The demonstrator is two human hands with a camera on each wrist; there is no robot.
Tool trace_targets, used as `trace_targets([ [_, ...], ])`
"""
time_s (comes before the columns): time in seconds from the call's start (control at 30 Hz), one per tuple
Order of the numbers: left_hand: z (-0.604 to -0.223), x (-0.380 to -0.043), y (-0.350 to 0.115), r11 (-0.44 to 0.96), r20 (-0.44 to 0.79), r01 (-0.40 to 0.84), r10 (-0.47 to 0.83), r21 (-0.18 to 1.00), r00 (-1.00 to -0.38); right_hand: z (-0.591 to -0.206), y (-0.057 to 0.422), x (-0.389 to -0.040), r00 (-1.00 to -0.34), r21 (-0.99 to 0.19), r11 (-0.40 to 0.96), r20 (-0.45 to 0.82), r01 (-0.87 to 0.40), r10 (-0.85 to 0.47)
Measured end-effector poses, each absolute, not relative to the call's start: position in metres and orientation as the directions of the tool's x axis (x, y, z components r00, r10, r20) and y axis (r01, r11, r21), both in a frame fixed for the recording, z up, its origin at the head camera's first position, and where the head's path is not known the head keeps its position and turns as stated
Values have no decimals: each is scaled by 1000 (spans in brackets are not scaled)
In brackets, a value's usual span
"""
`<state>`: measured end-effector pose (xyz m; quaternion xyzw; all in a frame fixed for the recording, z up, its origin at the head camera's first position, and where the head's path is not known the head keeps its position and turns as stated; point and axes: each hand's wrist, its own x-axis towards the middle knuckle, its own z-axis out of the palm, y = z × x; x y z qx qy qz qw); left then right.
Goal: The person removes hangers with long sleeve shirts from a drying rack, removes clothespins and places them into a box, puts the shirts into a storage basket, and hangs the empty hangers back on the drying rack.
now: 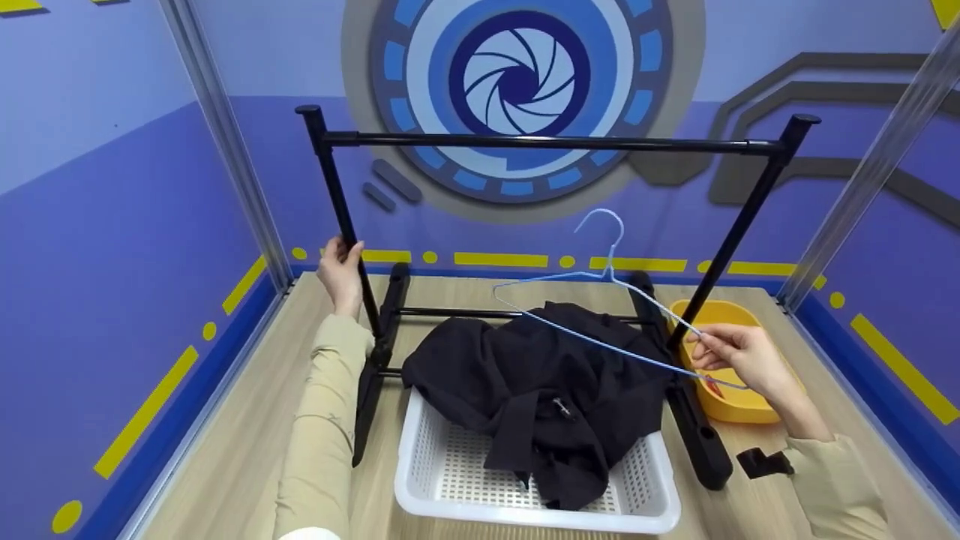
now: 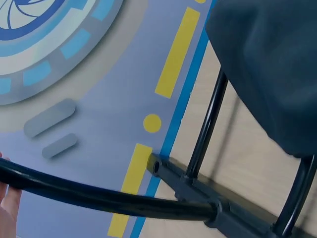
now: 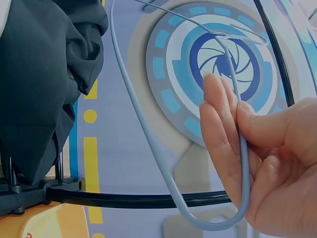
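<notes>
Basket of white perforated plastic [image 1: 536, 517] nearest, on a pale wood-grain tabletop [image 1: 240, 465], much of its inside hidden under a crumpled black cloth garment [image 1: 517, 375] heaped in and over it. To the right, a beige-sleeved right hand [image 1: 750, 364], thumb and fingers pinching one end of a light-blue wire hanger [image 1: 610, 275], held above the garment, hook upward, lower wire crossing in front of the cloth. Just beyond the basket's right side, a black foot [image 1: 697, 435] of the rack, between basket and yellow plastic tray [image 1: 739, 412]; in the tray, a small red item [image 1: 712, 386], too small to identify. In the way of the tray, the right hand and the right upright of the black tubular rack [image 1: 555, 142]. Farther back, a left hand [image 1: 341, 274] gripping the rack's left upright. Farthest, a blue-and-violet wall [image 1: 277, 165] with a round shutter-like emblem [image 1: 517, 86]. Plain only from the right wrist, the hanger's rounded end looping below the palm; only from the left wrist, the hole in the left foot's rear end; only from the head, both uprights together.
</notes>
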<state>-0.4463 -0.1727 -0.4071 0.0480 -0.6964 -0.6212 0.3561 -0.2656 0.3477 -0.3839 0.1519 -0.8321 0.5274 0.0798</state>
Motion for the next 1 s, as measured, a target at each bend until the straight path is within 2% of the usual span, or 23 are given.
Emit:
trace_targets([
  [0.2, -411, -446, -177, 237, 459, 393, -501, 888, -734, -377, 349, -266, -929, -847, 382, 351, -369, -120],
  [0.37, -411, -446, -178, 225, 451, 391, -481, 892, -752, -365, 350, -268, -904, -836, 363, 426, -411, -42],
  [0.8, -408, -447, -178, 226, 457, 398, -488, 889, -744, -339, 352, -283, -859, -766, 489, 508, -417, 63],
  [1.0, -406, -447, -174, 229, 455, 393, -483, 891, -749, -336, 354, -284, -838, -760, 487, 537, -431, 95],
])
